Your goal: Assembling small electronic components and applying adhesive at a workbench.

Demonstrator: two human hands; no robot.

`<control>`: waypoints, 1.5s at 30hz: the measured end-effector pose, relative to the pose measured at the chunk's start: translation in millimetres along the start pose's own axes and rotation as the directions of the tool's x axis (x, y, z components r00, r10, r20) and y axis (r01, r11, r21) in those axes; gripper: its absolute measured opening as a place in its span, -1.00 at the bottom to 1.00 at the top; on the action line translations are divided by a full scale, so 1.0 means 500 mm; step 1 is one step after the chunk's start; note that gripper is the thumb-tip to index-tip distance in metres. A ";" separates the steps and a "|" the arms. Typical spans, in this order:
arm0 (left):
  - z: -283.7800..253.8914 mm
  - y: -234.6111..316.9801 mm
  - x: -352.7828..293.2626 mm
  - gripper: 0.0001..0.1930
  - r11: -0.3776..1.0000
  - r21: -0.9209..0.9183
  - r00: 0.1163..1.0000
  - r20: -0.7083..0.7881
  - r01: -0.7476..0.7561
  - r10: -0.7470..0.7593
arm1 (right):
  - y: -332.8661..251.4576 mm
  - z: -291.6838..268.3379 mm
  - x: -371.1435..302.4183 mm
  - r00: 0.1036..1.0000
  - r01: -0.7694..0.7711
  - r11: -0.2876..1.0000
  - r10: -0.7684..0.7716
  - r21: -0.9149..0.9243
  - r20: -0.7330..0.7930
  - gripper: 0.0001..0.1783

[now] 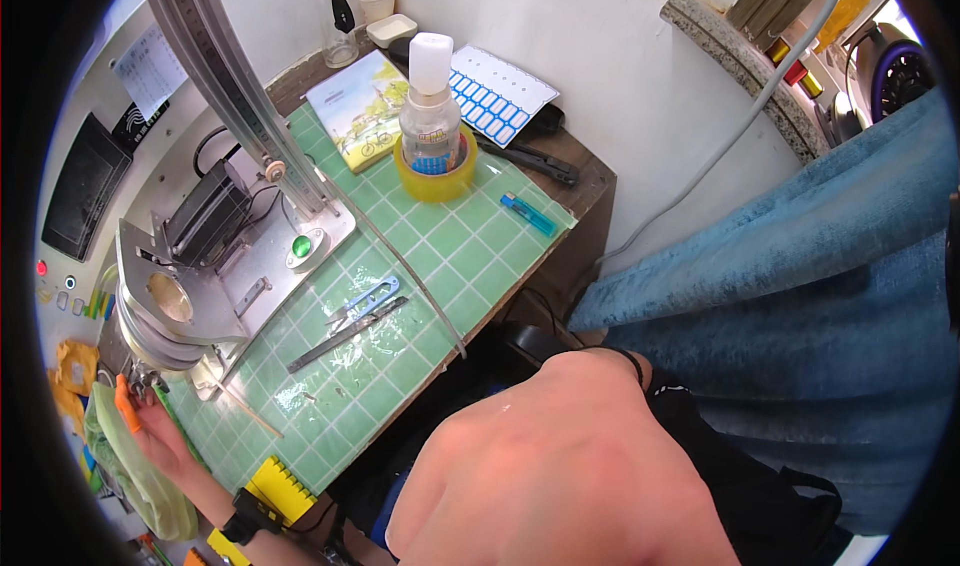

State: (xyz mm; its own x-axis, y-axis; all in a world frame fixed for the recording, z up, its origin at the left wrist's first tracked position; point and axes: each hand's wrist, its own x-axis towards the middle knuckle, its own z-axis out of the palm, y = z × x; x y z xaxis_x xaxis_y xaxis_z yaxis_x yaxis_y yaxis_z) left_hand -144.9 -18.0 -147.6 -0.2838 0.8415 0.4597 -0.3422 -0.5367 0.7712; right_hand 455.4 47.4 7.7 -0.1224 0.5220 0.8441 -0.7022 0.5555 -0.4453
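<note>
Watching my left hand (pixel 158 434) beside the machine's (pixel 237 278) metal fitting (pixel 148 378), grip unreadable, I worry a turning fitting could pinch it; I can't tell my right hand's (pixel 570 466) closure either.

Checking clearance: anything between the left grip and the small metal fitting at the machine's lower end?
Nothing visible. The left grip is right at the small metal fitting; contact is unclear. The pale-green plastic bag lies beside the grip, not between them.
</note>
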 end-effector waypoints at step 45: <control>0.024 -0.028 -0.016 -0.58 0.993 0.108 0.990 -0.123 -0.055 0.068 | -0.014 -0.322 0.062 0.478 0.371 0.925 -0.118 0.078 -0.870 -0.69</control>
State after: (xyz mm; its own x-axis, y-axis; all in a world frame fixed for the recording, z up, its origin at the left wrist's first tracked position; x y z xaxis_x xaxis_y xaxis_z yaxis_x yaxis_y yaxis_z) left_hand -127.3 -16.4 -156.8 -0.4146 0.7891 0.4532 -0.2273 -0.5721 0.7881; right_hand 569.6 163.9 -10.9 0.6348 0.7474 0.1961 -0.7501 0.6570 -0.0755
